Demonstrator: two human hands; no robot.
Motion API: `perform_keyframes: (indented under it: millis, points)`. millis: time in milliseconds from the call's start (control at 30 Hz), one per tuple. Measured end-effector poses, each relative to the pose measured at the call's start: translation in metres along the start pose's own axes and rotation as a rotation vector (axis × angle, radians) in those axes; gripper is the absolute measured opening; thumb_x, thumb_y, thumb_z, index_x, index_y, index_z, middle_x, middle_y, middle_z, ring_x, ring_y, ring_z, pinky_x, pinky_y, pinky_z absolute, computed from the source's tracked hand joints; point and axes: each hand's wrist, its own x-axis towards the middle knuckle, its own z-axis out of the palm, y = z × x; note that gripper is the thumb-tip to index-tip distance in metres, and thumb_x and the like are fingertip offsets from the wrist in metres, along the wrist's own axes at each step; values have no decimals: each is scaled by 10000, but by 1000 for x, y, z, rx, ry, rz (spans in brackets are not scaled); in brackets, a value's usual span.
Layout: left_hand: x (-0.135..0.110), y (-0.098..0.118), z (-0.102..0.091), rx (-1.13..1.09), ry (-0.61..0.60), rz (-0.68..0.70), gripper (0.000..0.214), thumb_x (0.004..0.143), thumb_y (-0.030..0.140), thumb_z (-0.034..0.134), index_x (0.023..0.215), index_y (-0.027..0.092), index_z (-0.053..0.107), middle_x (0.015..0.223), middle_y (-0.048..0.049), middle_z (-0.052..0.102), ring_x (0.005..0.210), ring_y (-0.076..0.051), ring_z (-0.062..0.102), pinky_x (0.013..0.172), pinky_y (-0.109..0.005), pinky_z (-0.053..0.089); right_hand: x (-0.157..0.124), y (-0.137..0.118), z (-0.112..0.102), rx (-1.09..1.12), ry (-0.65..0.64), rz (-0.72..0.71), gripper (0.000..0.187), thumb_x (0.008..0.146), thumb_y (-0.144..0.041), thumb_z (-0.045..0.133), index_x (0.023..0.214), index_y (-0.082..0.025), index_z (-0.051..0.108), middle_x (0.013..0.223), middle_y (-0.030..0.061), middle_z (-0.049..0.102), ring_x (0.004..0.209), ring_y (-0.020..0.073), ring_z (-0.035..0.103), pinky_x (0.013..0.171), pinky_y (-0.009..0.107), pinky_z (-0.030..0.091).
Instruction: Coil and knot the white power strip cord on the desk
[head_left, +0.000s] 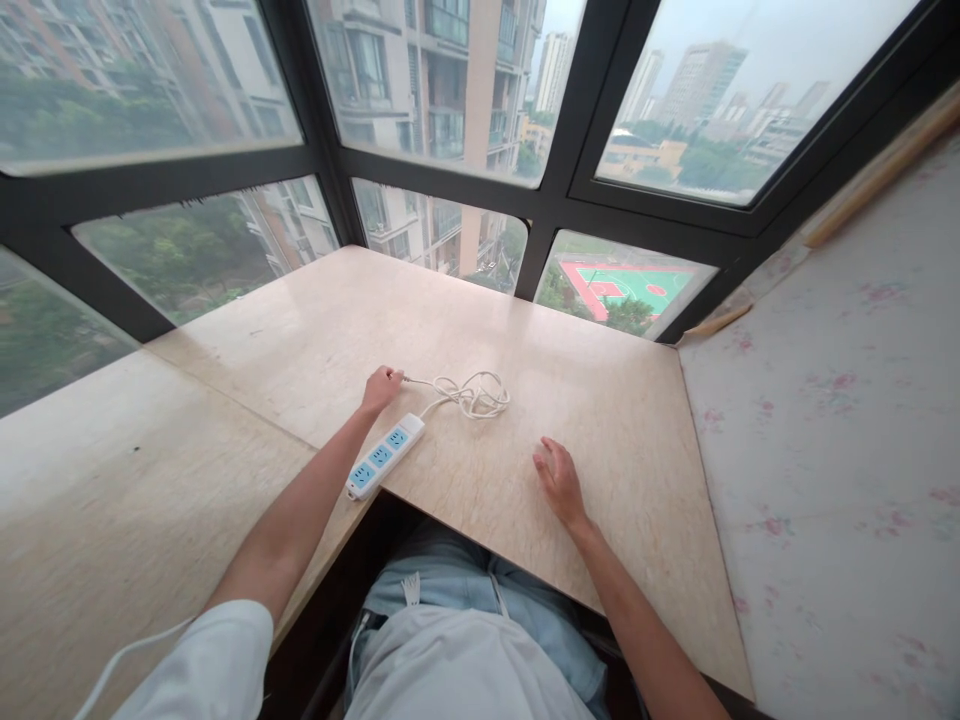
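Note:
A white power strip with blue socket faces lies slantwise near the sill's front edge. Its white cord runs from the far end into a loose coil on the marble-patterned surface. My left hand is closed in a pinch around one end of that cord, just beyond the strip; the fingers hide the very tip. To the right of the coil, my right hand has its fingers apart and holds nothing. It is low over the surface, and I cannot tell whether it touches.
The wide marble-patterned sill spreads below dark window frames. Floral wallpaper covers the wall on the right. A white cable passes at lower left by my sleeve. The sill's front edge is cut in around my body.

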Motion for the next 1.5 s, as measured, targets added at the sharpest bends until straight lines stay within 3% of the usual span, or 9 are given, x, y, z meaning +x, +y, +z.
perform_keyframes:
  millis: [100, 233, 333, 433, 500, 600, 800, 1000, 1500]
  points:
    - [0, 2, -5, 158, -38, 74, 216, 782, 373, 613, 850, 168, 598, 1054, -161, 671, 1127, -323, 565, 937, -415, 422, 0, -1, -1, 9, -4, 3, 451, 922, -484, 432, 1223, -170, 550, 1195, 151, 620, 1140, 270, 557, 1009, 508, 418]
    - [-13, 9, -6, 356, -51, 171, 352, 799, 414, 584, 1024, 144, 592, 1172, -196, 621, 1190, -349, 517, 989, -436, 376, 2, -3, -2, 22, -1, 18, 424, 914, -460, 449, 1199, -168, 563, 1183, 150, 627, 1133, 269, 561, 1003, 502, 425]
    - [-37, 26, -3, 110, 43, 313, 389, 744, 333, 671, 1077, 151, 588, 1228, -174, 590, 1263, -327, 448, 1082, -416, 287, 2, -6, -3, 56, 3, 44, 406, 902, -444, 473, 1180, -166, 574, 1181, 146, 632, 1132, 267, 565, 1008, 503, 421]
    - [-75, 48, 7, -129, -3, 428, 343, 713, 260, 714, 1030, 174, 615, 1203, -142, 604, 1244, -308, 456, 1106, -412, 259, 2, -11, -6, 141, 11, 98, 383, 894, -435, 486, 1141, -163, 594, 1153, 141, 649, 1094, 256, 591, 991, 487, 438]
    - [-107, 57, 21, -247, -80, 451, 302, 700, 226, 724, 987, 192, 636, 1154, -115, 630, 1197, -294, 493, 1100, -414, 279, 0, -15, -11, 215, 31, 143, 362, 898, -441, 477, 1096, -171, 615, 1109, 134, 668, 1038, 245, 618, 950, 460, 472]
    - [-155, 56, 54, -226, -197, 540, 249, 757, 228, 663, 1004, 199, 646, 1100, -102, 656, 1098, -268, 561, 1031, -419, 370, -7, -21, -24, 283, 59, 199, 343, 897, -456, 479, 1012, -183, 650, 1042, 119, 690, 982, 236, 639, 900, 421, 499]
    - [-218, 17, 128, -214, -423, 597, 193, 843, 218, 511, 985, 191, 638, 1017, -90, 681, 915, -195, 637, 785, -334, 519, -34, -7, -75, 286, 121, 302, 320, 866, -472, 532, 947, -205, 689, 990, 95, 711, 957, 239, 656, 891, 401, 498]
    - [-221, 2, 151, -114, -392, 684, 171, 824, 155, 489, 884, 206, 641, 895, -62, 696, 850, -197, 643, 782, -354, 499, -60, 29, -112, 289, 331, 508, 343, 808, -480, 588, 941, -179, 686, 967, 121, 722, 933, 259, 672, 868, 415, 512]
    - [-215, 0, 152, -138, -383, 646, 171, 826, 188, 487, 866, 218, 650, 890, -49, 696, 837, -187, 648, 745, -317, 499, -51, 29, -104, 142, 324, 525, 321, 818, -439, 555, 929, -172, 693, 935, 117, 724, 888, 256, 669, 824, 399, 509]
